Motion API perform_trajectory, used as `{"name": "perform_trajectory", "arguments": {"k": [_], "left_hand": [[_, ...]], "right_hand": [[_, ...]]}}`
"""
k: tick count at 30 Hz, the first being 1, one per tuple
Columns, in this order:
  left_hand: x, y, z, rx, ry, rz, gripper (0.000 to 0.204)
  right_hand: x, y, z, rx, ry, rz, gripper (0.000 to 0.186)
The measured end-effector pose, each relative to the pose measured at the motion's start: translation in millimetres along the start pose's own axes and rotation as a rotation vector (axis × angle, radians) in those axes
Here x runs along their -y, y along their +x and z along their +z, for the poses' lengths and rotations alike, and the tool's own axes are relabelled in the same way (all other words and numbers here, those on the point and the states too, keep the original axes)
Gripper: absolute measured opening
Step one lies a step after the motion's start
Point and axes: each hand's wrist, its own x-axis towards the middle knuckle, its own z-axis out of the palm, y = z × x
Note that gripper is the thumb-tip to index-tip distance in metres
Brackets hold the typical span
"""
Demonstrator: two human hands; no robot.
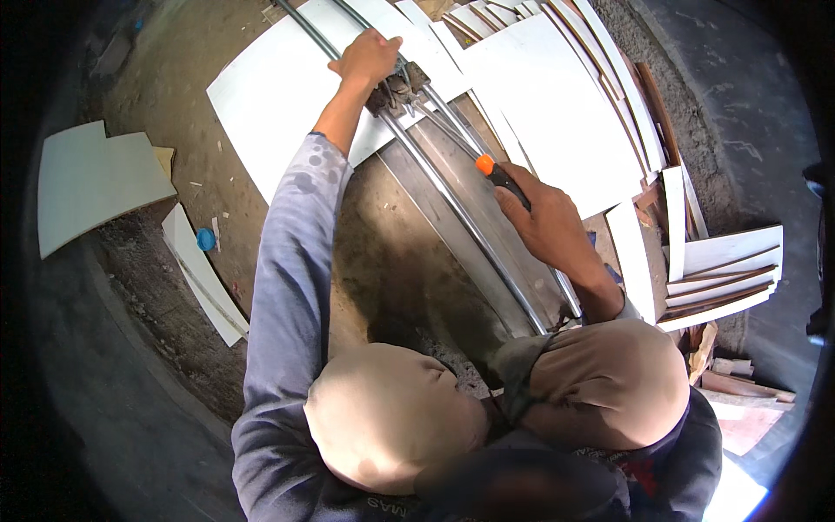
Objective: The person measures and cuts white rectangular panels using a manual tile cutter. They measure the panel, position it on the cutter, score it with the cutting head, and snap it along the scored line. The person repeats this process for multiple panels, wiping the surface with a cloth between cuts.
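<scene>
Between my knees stands a manual tile cutter with two shiny metal rails [464, 224] over a grey metal bed [426, 196]. Its dark, worn carriage [383, 100] sits partway up the rails. My right hand [550, 217] is closed around the cutter's lever handle [508, 181], which has a black grip and an orange collar. Just beyond the carriage, my left hand [367, 61] is closed over the rails, its fingertips partly hidden. Beneath the rails at the far end lies a large white tile [278, 96], reaching out to the left.
White tiles [557, 104] lie piled at the right, with cut strips [731, 270] stacked nearer. On the left are a pale tile piece [100, 183], a narrow white offcut [202, 274] and a small blue cap [206, 239]. Small chips dot the concrete floor [187, 122].
</scene>
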Motion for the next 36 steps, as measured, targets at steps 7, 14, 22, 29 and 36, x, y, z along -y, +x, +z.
{"name": "perform_trajectory", "arguments": {"k": [7,14,22,29,36], "left_hand": [[10,-60,-9,-0.107,-0.421,0.167,0.039],[160,-169,-27,-0.582,-0.124,-0.044,0.054],[239,-206,-30,-0.293,-0.532,-0.735,0.084],[213,-207,-38,-0.278,-0.616,-0.875,0.088],[206,-208,-38,-0.292,-0.583,-0.837,0.077]], "right_hand": [[-29,-7,30,0.02,-0.045,-0.011,0.043],[-53,-10,58,-0.056,-0.093,-0.037,0.04],[-64,-6,71,-0.155,-0.107,-0.123,0.037],[-65,-7,72,-0.182,-0.08,-0.2,0.038],[-69,-9,79,-0.126,-0.053,-0.134,0.04]]}}
